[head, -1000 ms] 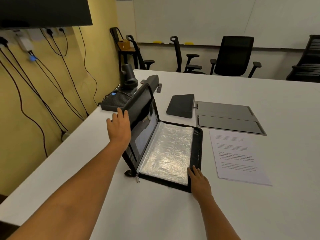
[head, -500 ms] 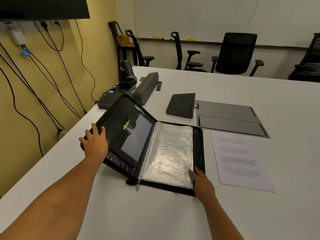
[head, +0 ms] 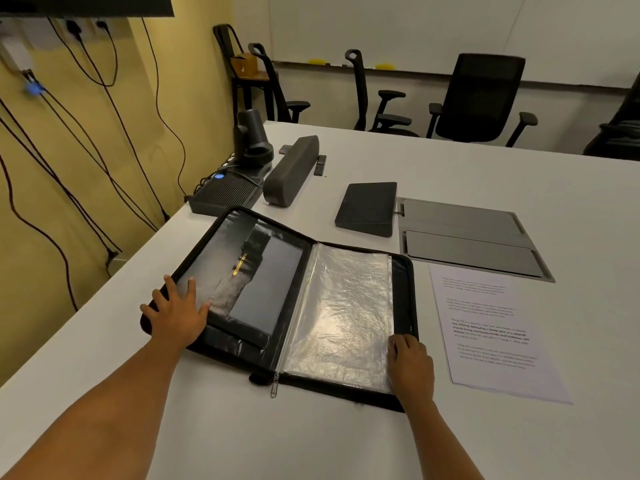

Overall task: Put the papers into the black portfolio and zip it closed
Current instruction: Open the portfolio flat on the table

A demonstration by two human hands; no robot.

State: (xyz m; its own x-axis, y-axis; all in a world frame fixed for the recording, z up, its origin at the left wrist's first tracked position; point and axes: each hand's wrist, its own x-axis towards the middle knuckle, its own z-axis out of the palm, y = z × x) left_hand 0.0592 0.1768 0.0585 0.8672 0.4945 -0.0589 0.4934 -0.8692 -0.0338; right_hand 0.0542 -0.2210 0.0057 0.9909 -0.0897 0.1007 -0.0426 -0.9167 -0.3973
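The black portfolio (head: 263, 271) lies wide open and flat on the white table (head: 450, 168). Its left half shows dark pockets with a small gold label; its right half holds clear plastic sleeves (head: 346, 306). A zipper pull (head: 274, 388) hangs at the spine's near end. My left hand (head: 176, 313) presses flat, fingers spread, on the left cover's near corner. My right hand (head: 410, 365) rests on the near right corner of the sleeves. The printed papers (head: 491, 334) lie on the table just right of the portfolio, untouched.
Behind the portfolio sit a black tablet-like pad (head: 369, 207), a grey flat cover panel (head: 467, 237), a dark speaker bar (head: 291, 169), a camera (head: 251, 136) and a black box (head: 225, 194). Office chairs (head: 481, 98) stand beyond the table. Cables hang on the yellow wall at left.
My left hand swung the portfolio's left cover from upright down to flat on the table. My right hand stayed on the near right corner.
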